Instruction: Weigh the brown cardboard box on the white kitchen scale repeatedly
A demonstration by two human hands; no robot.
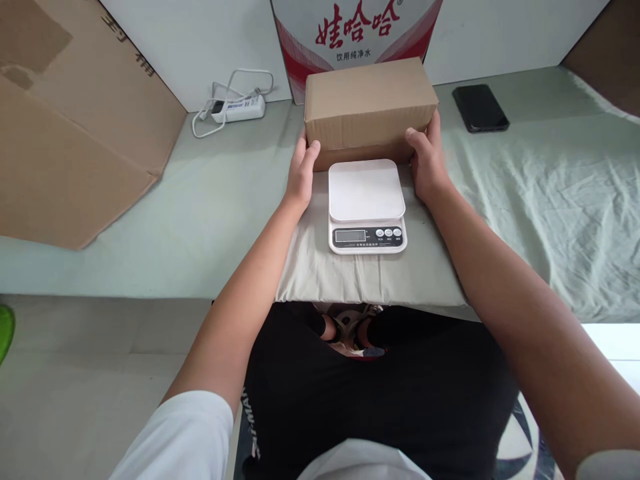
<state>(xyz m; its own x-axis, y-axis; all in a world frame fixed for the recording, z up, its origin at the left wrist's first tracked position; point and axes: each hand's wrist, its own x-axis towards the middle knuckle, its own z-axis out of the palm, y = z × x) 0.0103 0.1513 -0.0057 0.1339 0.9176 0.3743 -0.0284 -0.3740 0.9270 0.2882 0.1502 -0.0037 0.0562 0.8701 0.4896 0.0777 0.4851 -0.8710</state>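
A closed brown cardboard box (pixel 370 100) is gripped at both ends, just behind a white digital kitchen scale (pixel 367 193). My left hand (pixel 302 167) presses on the box's left end, thumb on the front face. On the right end, my right hand (pixel 429 157) holds it the same way, with its fingers partly hidden behind the corner. The scale's platform is bare, and its dark display panel with round buttons faces me. Whether the box touches the cloth is hard to tell.
A black phone (pixel 481 108) lies to the right on the green cloth (pixel 240 200). At the back left sits a white power strip (pixel 240 108) with a looped cable. A printed carton (pixel 350 37) stands behind the box, and a large cardboard piece (pixel 75 133) fills the left.
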